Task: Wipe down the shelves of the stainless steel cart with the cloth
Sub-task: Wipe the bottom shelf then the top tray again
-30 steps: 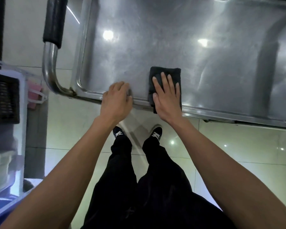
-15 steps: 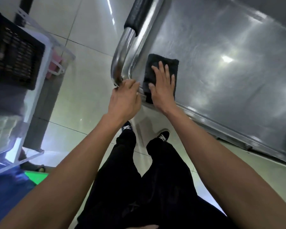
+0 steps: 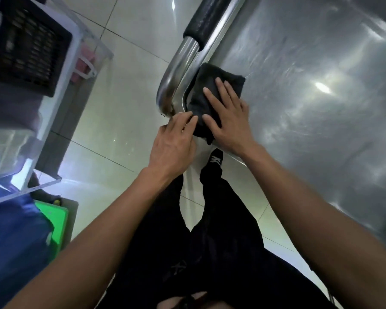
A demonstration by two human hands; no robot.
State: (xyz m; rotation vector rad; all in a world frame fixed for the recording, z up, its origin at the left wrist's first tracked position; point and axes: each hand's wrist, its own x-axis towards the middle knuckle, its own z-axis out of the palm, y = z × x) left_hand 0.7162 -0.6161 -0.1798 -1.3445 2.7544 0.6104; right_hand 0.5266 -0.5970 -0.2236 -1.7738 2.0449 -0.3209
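Since a second ago the right hand (image 3: 230, 117) has slid the cloth (image 3: 212, 90) into the cart shelf (image 3: 310, 108) corner, fingers spread flat; left hand (image 3: 172, 143) fingers rest straight on the rim. Soft, light cloth likely bunches; palm pressure suits.

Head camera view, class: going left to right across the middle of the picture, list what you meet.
Black crate → clear plastic bin → tiled floor → cart handle → black cloth → right hand → steel shelf.
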